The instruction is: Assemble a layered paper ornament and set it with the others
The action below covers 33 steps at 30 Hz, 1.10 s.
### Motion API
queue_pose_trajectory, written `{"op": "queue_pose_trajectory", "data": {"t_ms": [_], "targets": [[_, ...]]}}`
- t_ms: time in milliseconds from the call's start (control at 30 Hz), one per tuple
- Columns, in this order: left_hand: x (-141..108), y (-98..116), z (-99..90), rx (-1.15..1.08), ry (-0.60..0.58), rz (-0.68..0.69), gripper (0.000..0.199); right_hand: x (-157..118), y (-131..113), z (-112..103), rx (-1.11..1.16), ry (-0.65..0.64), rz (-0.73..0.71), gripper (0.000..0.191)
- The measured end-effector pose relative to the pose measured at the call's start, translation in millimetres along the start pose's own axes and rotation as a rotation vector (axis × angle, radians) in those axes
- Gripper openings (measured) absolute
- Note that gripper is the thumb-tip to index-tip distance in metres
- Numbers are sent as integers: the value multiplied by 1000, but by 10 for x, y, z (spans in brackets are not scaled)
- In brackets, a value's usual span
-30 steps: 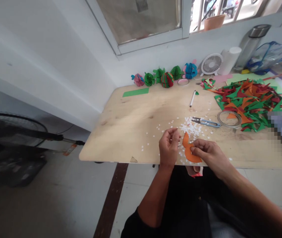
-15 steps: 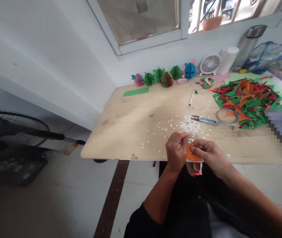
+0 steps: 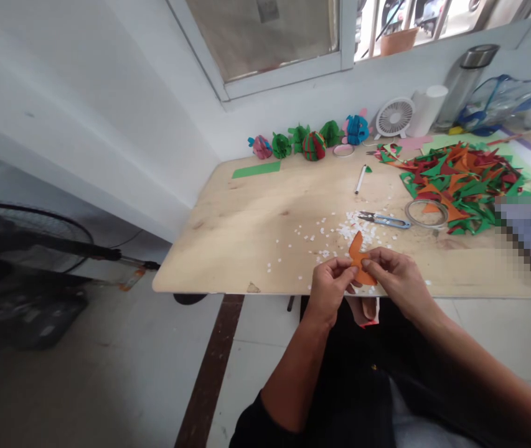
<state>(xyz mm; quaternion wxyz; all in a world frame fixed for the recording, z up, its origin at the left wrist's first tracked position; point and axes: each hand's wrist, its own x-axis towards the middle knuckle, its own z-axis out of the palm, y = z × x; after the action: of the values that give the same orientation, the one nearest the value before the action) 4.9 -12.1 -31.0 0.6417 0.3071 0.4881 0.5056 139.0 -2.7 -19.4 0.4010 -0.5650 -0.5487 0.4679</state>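
Observation:
An orange paper piece (image 3: 357,249) with a pointed upper end is pinched between both hands at the table's front edge. My left hand (image 3: 331,285) grips its left side with thumb and fingers. On its right side, my right hand (image 3: 393,274) presses it between thumb and forefinger. Small white paper bits (image 3: 352,229) lie scattered just beyond the hands. Blue-handled thread snips (image 3: 385,220) rest beside them, next to a clear tape roll (image 3: 426,213).
A large pile of green, red and orange scraps (image 3: 461,186) covers the right side. Folded paper figures (image 3: 314,146) line the wall, with a small white fan (image 3: 394,118) and a bottle (image 3: 468,87) farther right. A white pen (image 3: 361,180) lies mid-table.
The orange paper has turned so that its pointed part now shows above the fingers. My left hand has opened from a tighter curl into a pinch on it. The view has shifted slightly.

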Motion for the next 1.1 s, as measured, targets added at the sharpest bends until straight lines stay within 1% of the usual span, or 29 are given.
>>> {"op": "queue_pose_trajectory", "data": {"t_ms": [100, 167, 233, 300, 333, 367, 433, 500, 567, 633, 733, 800, 900, 1000, 1100], "targets": [[5, -16, 21, -14, 35, 45, 19, -12, -8, 24, -71, 43, -47, 20], [-1, 7, 21, -51, 46, 28, 21, -19, -27, 35, -130, 95, -95, 17], [-29, 31, 16, -113, 0, -40, 25, -18, -32, 37, -166, 120, -127, 16], [-71, 33, 22, -165, -68, -107, 32, -10, -9, 35, -138, 100, -124, 16], [-91, 21, 31, -177, -83, -120, 34, -4, 10, 35, -102, 85, -117, 17], [-108, 3, 46, -180, -77, -116, 34, 3, 32, 36, -65, 80, -113, 17], [-123, -43, 85, -175, -16, -77, 29, 15, 70, 44, -12, 92, -113, 17], [-120, -79, 124, -175, 37, -44, 23, 24, 89, 56, 15, 113, -116, 16], [-112, -87, 153, -189, 64, -34, 19, 28, 86, 68, 37, 120, -112, 16], [-114, -75, 170, -217, 66, -48, 20, 27, 72, 79, 74, 121, -107, 16], [-136, -70, 188, -259, 39, -81, 27, 20, 57, 96, 146, 116, -84, 16], [-148, -99, 200, -279, 48, -74, 29, 14, 61, 105, 188, 108, -69, 15], [-145, -172, 215, -269, 88, -11, 20, 10, 86, 117, 213, 118, -73, 12], [-129, -229, 224, -214, 111, 69, 14, 19, 108, 125, 229, 144, -76, 11], [-126, -240, 231, -224, 101, 90, 15, 27, 91, 132, 271, 142, -60, 12]]}}
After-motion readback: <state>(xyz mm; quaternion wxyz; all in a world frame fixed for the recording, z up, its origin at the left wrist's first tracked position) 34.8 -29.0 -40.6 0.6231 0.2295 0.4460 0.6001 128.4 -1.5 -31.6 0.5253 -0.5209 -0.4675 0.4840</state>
